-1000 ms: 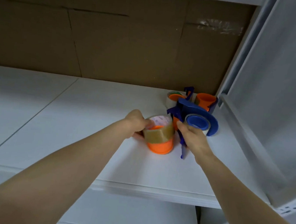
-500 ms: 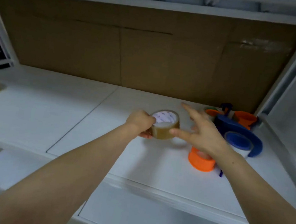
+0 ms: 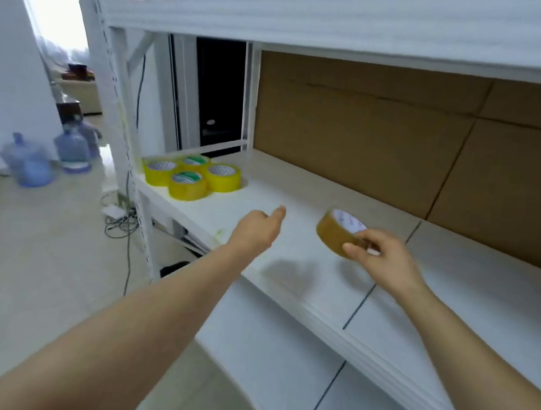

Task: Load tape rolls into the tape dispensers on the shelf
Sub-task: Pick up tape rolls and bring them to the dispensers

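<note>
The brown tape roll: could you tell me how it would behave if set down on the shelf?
The brown tape roll is a round ring, so on edge it would probably roll along the smooth white shelf; laid flat like the yellow rolls, it should stay put. It seems light and stiff: the right hand holds it by fingertips with no visible sag.

We count four yellow plastic rolls of packing tape (image 3: 187,185), one brown roll of tape (image 3: 334,233), three bluish clear plastic water jugs (image 3: 30,163), and two bare hands, our left hand (image 3: 255,230) and right hand (image 3: 380,256).
</note>
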Demonstrator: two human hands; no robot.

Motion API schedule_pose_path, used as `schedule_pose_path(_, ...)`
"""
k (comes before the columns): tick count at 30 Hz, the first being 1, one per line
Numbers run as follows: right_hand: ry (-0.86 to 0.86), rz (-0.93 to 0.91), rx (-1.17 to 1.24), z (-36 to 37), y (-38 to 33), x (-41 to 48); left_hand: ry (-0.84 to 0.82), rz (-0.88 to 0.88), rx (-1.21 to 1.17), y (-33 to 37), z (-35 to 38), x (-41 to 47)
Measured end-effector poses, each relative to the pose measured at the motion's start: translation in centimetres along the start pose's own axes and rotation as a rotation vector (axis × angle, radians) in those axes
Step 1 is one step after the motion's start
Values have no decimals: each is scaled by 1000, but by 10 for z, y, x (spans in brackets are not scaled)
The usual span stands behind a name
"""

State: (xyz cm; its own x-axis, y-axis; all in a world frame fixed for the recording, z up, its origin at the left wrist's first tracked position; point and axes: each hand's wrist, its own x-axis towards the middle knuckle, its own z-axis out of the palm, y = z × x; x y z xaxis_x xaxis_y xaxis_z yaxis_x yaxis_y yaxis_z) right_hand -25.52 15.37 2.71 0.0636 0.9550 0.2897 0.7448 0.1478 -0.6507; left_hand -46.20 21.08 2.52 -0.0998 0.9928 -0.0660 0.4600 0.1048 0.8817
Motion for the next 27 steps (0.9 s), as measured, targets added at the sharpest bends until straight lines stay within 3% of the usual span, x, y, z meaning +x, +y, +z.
schedule_pose_path(8, -71, -35, 34, 102, -58, 86, 89, 23, 282, -62, -107, 69)
schedule_pose_path(16, -119, 40, 11, 181, -54, 194, 133, -6, 399, -86, -143, 152)
schedule_pose_path(20, -92, 139, -71, 220, -44, 244, 168, 90, 606, -93, -154, 198)
schedule_pose_path(27, -71, 224, -227, 251, -44, 289, 12, 183, 782, -109, -149, 257)
